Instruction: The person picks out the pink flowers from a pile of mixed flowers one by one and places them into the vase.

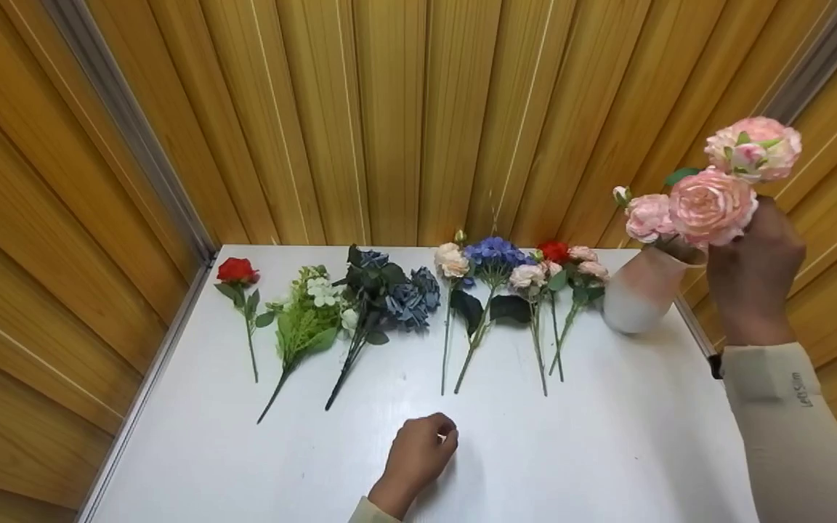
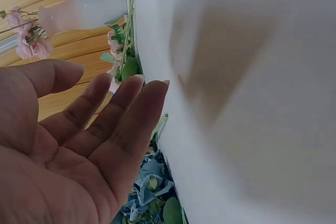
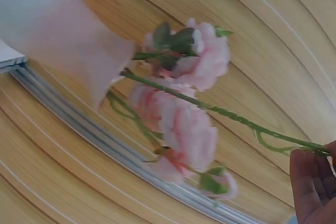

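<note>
My right hand [image 1: 758,269] is raised beside the mouth of a pink-and-white vase [image 1: 640,294]. In the right wrist view its fingers [image 3: 304,182] pinch the green stem [image 3: 226,113] of an artificial flower, whose lower end meets the vase's rim; whether it has passed inside I cannot tell. A pale pink bloom [image 1: 756,149] shows just above this hand in the head view. Other pink flowers [image 1: 713,207] stand in the vase. Low over the front of the white table [image 1: 549,457], my left hand [image 1: 418,454] has its fingers loosely bent, with nothing in them.
Along the table's back lie a red rose [image 1: 237,270], a green-and-white spray [image 1: 309,319], a dusty blue bunch [image 1: 411,298], a cream flower [image 1: 452,260], a blue hydrangea [image 1: 495,253] and several pink and red stems [image 1: 560,349]. Wood-patterned walls [image 1: 389,123] enclose the table.
</note>
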`<state>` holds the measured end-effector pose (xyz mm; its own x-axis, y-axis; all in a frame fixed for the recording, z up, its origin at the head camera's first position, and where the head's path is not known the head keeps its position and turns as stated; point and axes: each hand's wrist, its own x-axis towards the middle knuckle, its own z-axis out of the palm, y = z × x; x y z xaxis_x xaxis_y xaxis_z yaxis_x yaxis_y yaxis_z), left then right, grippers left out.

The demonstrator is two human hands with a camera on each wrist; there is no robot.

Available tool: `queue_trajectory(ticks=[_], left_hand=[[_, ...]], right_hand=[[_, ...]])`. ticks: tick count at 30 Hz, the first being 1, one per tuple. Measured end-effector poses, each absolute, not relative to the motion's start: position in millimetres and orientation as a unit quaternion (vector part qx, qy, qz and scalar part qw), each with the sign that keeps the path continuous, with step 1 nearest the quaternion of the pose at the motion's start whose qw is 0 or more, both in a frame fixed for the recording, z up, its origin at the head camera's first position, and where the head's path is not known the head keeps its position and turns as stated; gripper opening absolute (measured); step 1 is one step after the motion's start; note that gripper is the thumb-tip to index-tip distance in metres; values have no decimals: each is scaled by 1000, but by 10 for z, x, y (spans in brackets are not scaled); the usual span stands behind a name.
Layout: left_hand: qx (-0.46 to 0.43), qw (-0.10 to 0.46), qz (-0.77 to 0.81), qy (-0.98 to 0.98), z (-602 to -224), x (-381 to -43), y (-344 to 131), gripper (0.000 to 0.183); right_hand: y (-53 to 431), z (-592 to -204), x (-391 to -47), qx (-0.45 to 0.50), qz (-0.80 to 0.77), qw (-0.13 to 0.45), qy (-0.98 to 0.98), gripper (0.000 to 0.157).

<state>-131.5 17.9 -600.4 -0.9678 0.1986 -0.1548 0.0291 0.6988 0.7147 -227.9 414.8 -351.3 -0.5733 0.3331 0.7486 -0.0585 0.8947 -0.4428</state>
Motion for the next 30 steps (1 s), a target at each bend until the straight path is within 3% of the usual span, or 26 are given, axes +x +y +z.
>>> queue_trajectory(ticks=[5, 8, 15, 22, 30], left_hand=[[61, 112, 380, 916, -6017, -1328, 179, 10], [59, 114, 379, 917, -6028, -1334, 176, 10], [55, 112, 374, 919, -6035, -1358, 165, 11], [57, 94, 346, 932, -6041, -1490, 190, 15], [34, 39, 293, 955, -6287, -2211, 384, 38]], right_hand=[[4248, -3725, -2368, -123, 232, 398, -879, 34], [4310, -3850, -2433, -131, 240, 370, -888, 38], [4407, -4158, -2549, -130, 224, 335, -906, 34], [4226, -4769, -2182, -160, 215, 284, -920, 29], [3661, -5550, -1665, -113, 224, 114, -961, 31]])
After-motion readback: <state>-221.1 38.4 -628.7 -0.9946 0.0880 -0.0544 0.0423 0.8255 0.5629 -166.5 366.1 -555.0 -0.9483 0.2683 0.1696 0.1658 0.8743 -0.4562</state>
